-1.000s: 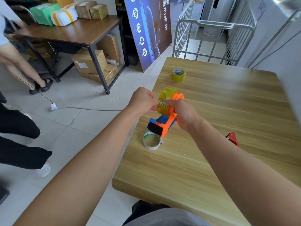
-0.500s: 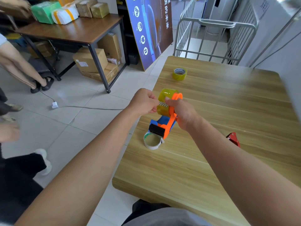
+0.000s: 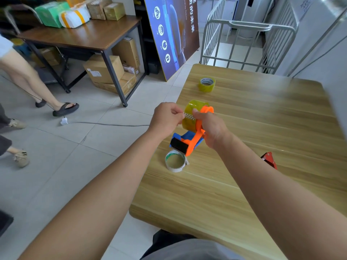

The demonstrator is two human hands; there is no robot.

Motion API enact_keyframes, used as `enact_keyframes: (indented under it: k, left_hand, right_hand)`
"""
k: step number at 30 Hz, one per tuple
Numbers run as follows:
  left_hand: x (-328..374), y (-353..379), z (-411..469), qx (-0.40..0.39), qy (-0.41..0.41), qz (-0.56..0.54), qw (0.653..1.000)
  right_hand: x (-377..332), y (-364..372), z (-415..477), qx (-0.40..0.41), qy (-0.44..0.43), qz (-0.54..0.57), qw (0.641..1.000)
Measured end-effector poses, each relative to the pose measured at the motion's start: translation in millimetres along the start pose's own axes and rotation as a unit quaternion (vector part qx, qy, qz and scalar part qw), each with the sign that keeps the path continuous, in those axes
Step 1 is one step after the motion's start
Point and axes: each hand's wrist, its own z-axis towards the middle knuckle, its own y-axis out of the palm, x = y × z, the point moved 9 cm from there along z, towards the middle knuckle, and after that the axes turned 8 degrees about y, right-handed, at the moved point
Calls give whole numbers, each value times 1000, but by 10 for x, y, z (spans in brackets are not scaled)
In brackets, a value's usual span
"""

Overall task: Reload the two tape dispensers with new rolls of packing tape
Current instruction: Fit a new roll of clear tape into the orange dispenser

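Two grips closed: right hand (image 3: 212, 128) around orange dispenser (image 3: 197, 136), left hand (image 3: 167, 119) pinching its tape roll's (image 3: 191, 113) end.

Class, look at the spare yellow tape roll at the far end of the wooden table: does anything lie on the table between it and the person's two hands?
Nothing visible does. The spare tape roll stands alone; bare table separates it from the left hand and right hand, which already hold the orange dispenser.

Bright, even indoor light with soft shadows; wide-angle bending at edges, upper right corner blurred.
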Motion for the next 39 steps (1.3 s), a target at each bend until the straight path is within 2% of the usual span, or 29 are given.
enact_keyframes:
  k: [4, 11, 18, 25, 34, 37, 39]
  left_hand:
    - [-53, -4, -3, 22, -29, -7, 999]
    - [-126, 50, 21, -63, -80, -37, 994]
    - [-117, 90, 16, -96, -82, -26, 992]
    - [-96, 145, 24, -79, -75, -14, 994]
    - [6, 189, 23, -95, -31, -46, 994]
    - [76, 94, 79, -74, 44, -13, 996]
    - [155, 120, 59, -103, 116, 50, 987]
  right_hand:
    - [52, 5, -7, 4, 12, -10, 1000]
    - [83, -6, 16, -13, 27, -45, 999]
    - [92, -44, 42, -15, 31, -64, 997]
    - [103, -50, 35, -9, 32, -62, 998]
    - [46, -63, 26, -34, 31, -26, 999]
    - [55, -69, 38, -65, 39, -32, 997]
    - [56, -102, 50, -75, 45, -60, 994]
